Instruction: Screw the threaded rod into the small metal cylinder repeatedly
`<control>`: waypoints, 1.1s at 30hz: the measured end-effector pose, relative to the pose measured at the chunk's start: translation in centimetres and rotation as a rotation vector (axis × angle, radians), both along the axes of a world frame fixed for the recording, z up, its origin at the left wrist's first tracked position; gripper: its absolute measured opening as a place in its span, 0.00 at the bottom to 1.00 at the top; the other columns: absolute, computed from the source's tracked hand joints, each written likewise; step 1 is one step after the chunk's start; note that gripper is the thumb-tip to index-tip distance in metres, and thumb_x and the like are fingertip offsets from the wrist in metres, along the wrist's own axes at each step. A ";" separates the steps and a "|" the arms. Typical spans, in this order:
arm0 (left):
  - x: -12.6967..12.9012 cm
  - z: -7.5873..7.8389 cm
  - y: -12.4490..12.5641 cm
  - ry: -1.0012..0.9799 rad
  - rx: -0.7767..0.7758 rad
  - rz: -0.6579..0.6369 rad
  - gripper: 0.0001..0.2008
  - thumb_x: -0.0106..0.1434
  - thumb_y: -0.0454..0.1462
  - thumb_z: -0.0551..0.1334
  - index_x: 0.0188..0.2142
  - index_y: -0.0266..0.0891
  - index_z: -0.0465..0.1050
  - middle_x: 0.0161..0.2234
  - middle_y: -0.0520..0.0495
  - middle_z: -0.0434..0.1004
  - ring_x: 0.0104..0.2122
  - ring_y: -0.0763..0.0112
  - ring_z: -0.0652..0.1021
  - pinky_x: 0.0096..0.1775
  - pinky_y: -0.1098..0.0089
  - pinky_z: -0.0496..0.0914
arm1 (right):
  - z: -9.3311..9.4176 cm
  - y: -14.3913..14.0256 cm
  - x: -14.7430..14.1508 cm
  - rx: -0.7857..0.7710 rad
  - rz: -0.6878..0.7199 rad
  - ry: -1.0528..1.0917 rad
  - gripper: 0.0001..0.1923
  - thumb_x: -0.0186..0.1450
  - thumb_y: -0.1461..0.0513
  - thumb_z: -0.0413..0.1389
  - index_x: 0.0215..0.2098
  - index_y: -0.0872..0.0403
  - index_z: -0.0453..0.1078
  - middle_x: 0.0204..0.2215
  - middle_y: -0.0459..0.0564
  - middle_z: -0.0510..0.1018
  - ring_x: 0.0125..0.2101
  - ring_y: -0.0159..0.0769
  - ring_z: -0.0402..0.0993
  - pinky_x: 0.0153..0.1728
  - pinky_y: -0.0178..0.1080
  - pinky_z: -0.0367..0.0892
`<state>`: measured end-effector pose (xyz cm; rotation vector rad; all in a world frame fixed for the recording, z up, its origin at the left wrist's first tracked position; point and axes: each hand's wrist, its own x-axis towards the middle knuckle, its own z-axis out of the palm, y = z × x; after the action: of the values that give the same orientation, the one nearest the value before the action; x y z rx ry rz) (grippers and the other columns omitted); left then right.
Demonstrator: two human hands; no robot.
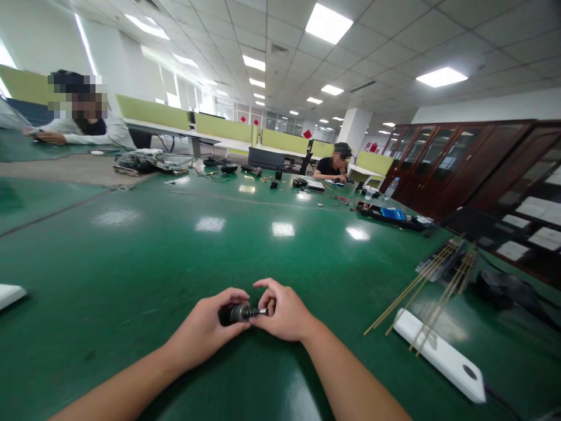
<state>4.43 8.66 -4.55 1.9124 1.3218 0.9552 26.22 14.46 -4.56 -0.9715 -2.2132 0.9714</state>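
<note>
Between the fingers (234,294) of our left hand (200,326), the dark tool (239,313) sits clasped, presumably for steadiness; our right hand (286,314) pinches its shaft (258,311).

bare forearms (127,377) angled inward; left hand (210,321) curled in grip, right hand (286,310) close beside, index finger (266,283) lifted
</note>
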 end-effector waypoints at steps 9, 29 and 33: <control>-0.1 -0.3 0.8 0.060 -0.008 0.063 0.15 0.60 0.47 0.69 0.46 0.48 0.77 0.43 0.53 0.80 0.43 0.65 0.78 0.47 0.68 0.69 | 0.3 0.0 -0.2 0.029 -0.020 0.055 0.21 0.57 0.65 0.62 0.48 0.49 0.67 0.34 0.44 0.77 0.28 0.31 0.73 0.29 0.32 0.67; -0.1 -0.3 0.6 0.021 -0.019 0.066 0.14 0.58 0.43 0.70 0.42 0.44 0.75 0.38 0.53 0.79 0.38 0.66 0.77 0.41 0.69 0.69 | 0.7 -0.9 -0.6 0.171 -0.003 0.023 0.11 0.60 0.65 0.61 0.42 0.49 0.75 0.36 0.46 0.80 0.35 0.36 0.75 0.39 0.37 0.68; 0.0 -0.2 0.5 0.039 -0.012 0.056 0.14 0.58 0.44 0.70 0.42 0.44 0.75 0.38 0.52 0.79 0.38 0.66 0.78 0.41 0.69 0.69 | 0.7 -0.9 -0.4 0.188 -0.001 0.002 0.08 0.61 0.63 0.62 0.39 0.50 0.77 0.34 0.46 0.80 0.34 0.35 0.75 0.38 0.37 0.67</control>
<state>4.39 9.19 -4.77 1.9032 1.4077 0.9398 25.77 13.53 -3.82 -0.8851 -2.2546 0.7472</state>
